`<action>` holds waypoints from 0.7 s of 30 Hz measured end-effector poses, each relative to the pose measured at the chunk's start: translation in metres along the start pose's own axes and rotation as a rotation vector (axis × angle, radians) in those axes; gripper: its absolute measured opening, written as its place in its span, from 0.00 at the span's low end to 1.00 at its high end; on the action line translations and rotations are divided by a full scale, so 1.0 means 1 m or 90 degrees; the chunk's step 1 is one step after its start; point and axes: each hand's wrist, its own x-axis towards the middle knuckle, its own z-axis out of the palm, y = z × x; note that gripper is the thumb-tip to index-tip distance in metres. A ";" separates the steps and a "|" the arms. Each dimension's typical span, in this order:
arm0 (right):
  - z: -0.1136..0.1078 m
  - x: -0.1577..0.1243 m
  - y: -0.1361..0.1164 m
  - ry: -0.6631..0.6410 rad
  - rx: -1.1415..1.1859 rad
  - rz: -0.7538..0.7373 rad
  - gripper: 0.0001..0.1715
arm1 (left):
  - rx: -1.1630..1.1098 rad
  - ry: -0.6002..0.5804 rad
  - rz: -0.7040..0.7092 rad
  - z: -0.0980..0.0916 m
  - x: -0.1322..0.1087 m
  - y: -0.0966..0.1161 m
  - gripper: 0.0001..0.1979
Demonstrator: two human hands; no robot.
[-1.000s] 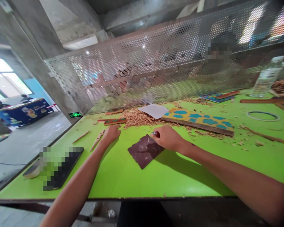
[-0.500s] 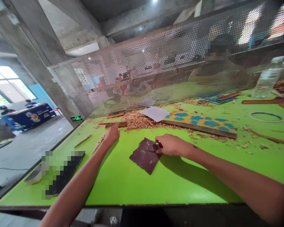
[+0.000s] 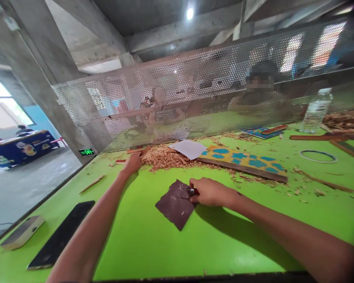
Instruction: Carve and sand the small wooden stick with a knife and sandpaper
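Right hand [image 3: 212, 193] is the closest thing on my feed, curled into a tight pinch around a small knife [image 3: 192, 190]. The bright tip pokes out past the fingers and there's a bit of red in the grip. It's sitting on the corner of a dark sheet [image 3: 174, 205], looks like sandpaper but I can't swear to it, lying flat on the lime green table [image 3: 141, 251]. Left hand [image 3: 132, 164] is off to the side with fingers curled, tips at a thin wood strip [image 3: 145, 150], and from here I can't tell if it's actually gripping. Down by the table's left edge there's a black phone [image 3: 60, 234] and a beige box [image 3: 23, 232], plus a loose wood sliver [image 3: 92, 184] a bit further up. Past the hands is a big heap of wood shavings [image 3: 162, 158], with white paper [image 3: 188, 149] beside a yellow board painted with blue shapes [image 3: 242, 163]. Further right are a thin blue ring [image 3: 318, 156] and a plastic water bottle [image 3: 316, 112]. Behind it all runs a perforated metal screen [image 3: 177, 98], with a blurry person [image 3: 259, 96] on the far side.
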 end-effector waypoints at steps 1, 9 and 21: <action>0.000 0.000 0.000 0.000 -0.001 0.002 0.18 | -0.063 0.006 -0.001 -0.001 0.003 0.001 0.14; -0.001 0.000 0.000 -0.005 -0.003 0.014 0.19 | -0.518 -0.057 -0.056 0.008 -0.001 0.021 0.22; 0.002 0.000 0.002 -0.010 0.026 0.005 0.16 | -0.583 -0.025 -0.104 0.036 0.014 0.033 0.34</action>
